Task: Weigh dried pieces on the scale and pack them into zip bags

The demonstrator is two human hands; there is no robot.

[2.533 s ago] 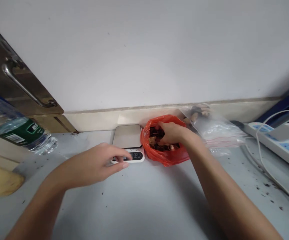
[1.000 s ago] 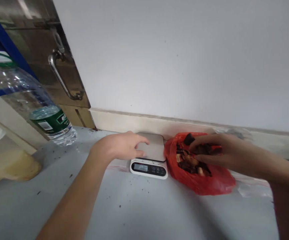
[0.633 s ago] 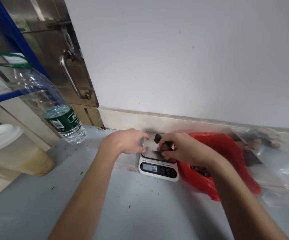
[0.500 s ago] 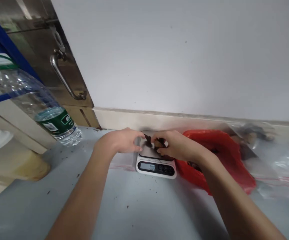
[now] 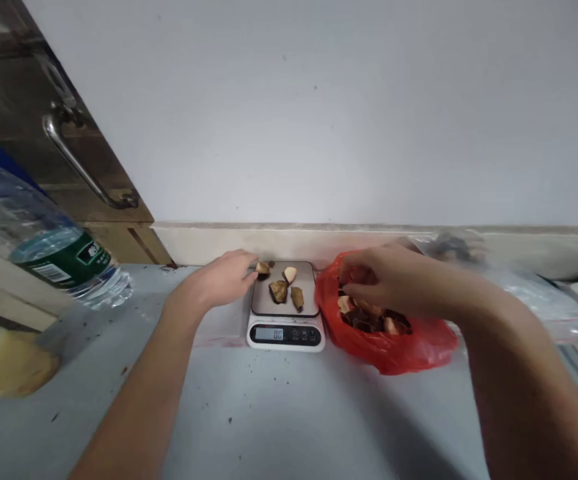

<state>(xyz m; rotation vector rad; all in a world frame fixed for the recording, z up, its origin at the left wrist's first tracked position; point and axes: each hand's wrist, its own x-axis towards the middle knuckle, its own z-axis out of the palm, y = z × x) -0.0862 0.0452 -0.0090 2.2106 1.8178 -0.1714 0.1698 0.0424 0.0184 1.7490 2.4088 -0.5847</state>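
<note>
A small white kitchen scale (image 5: 285, 330) with a steel platform stands against the wall on the grey counter (image 5: 279, 413). Several brown dried pieces (image 5: 279, 290) lie on its platform. My left hand (image 5: 221, 279) rests at the scale's left rear corner, fingers curled loosely, a fingertip touching one piece. My right hand (image 5: 386, 277) hovers over the open red plastic bag (image 5: 393, 347) to the right of the scale, fingers bent down into the dark dried pieces; whether it grips any is hidden.
A plastic water bottle (image 5: 43, 250) with a green label stands at the left, near a yellowish object (image 5: 3, 367). A metal door with a handle (image 5: 76, 160) is behind it. A clear zip bag (image 5: 499, 280) lies right of the red bag.
My right hand carried dried pieces from the red bag to the scale, left them on the platform, and moved back over the bag. My left hand stayed at the scale's left side.
</note>
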